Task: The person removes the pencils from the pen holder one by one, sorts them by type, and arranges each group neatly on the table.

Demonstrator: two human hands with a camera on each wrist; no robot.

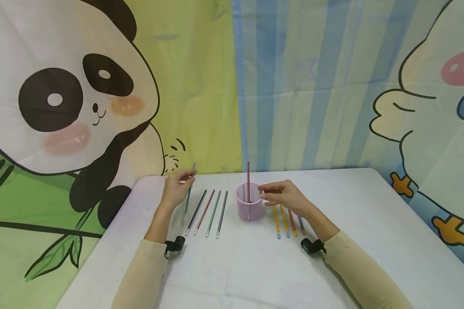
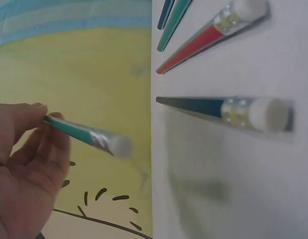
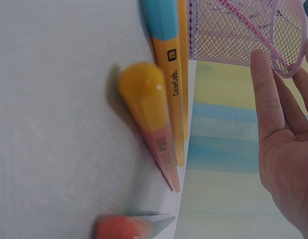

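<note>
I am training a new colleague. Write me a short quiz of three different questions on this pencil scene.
1. True or false: the left hand pinches a teal pencil with an eraser end.
2. What stands in the pink wire-mesh cup? A) red pencil B) scissors C) nothing
3. How many pencils lie left of the cup on the white table, not counting the held one?

Key: 1 true; 2 A, the red pencil; 3 four.

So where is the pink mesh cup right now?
In the head view, the pink mesh cup stands mid-table with a red pencil inside, between two rows of pencils, the right hand at its rim.
</note>
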